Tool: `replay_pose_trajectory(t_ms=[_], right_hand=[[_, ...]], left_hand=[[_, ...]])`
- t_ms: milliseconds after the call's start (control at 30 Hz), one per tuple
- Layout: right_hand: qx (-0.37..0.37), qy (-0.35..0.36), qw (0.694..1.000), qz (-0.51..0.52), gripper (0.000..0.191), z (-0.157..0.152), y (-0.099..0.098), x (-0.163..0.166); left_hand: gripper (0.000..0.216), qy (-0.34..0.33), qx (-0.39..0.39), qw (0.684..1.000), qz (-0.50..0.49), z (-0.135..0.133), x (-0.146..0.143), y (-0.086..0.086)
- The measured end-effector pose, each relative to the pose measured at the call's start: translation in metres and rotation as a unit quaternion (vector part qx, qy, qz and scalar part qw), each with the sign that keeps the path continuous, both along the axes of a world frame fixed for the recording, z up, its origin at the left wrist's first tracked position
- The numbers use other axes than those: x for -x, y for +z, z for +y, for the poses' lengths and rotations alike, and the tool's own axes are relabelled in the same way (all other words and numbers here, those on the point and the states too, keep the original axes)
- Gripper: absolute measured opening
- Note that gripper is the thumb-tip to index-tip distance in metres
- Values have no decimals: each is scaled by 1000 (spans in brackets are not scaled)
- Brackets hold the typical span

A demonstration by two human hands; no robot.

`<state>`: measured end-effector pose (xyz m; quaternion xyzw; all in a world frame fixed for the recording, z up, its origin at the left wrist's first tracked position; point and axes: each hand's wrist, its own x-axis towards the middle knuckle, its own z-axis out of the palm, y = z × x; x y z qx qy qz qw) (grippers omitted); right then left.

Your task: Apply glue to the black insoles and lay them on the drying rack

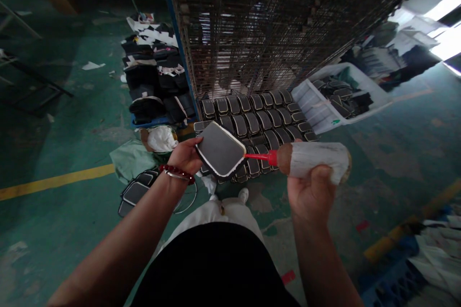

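Note:
My left hand (188,154) grips the left edge of a dark grey pad (221,149) with rounded corners. A white line of what looks like glue runs along much of the pad's border. In my right hand (312,191) is a squeeze bottle (317,157) wrapped in white, lying nearly level. Its red nozzle (264,156) points left, and the thin tip touches or nearly touches the pad's right corner. Below them, rows of similar dark pads with pale edges (253,123) lie on the surface in front of me.
A tall stack of wire racks (230,33) rises straight ahead. At right stands a white bin (313,110) holding dark pieces. Bundled black material (144,81) is piled at left, near a green cloth (131,158). More pads (135,192) lie by my left forearm. A blue pallet (392,283) is at lower right.

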<state>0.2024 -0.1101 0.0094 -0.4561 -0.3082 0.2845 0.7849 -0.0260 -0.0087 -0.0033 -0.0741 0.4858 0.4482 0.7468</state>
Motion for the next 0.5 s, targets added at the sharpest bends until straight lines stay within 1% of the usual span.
replay_pose_trajectory(t_ms=[133, 333, 500], right_hand=[[13, 14, 1000, 18, 52, -1, -11, 6], [24, 44, 998, 43, 57, -4, -24, 17], [45, 50, 996, 60, 50, -8, -31, 27]], left_hand=[[47, 27, 6, 1000, -3, 2, -1, -6], [44, 51, 9, 999, -4, 6, 0, -9], [43, 64, 17, 998, 2, 8, 0, -9]])
